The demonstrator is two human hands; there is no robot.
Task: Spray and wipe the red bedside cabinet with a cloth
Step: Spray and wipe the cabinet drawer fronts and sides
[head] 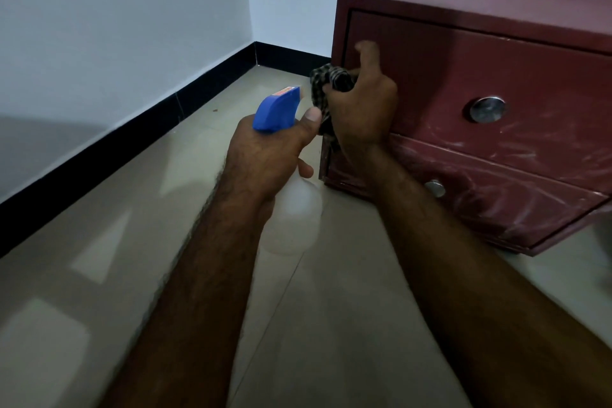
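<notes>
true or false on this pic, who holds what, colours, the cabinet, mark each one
1. The left hand grips the spray bottle. True.
2. The cloth lies on the floor. False: the right hand holds it at the cabinet's left front corner.
3. The bottle's head is red. False: it is blue.
4. The cabinet front shows two round silver knobs. True.
5. The skirting along the wall is black. True.
</notes>
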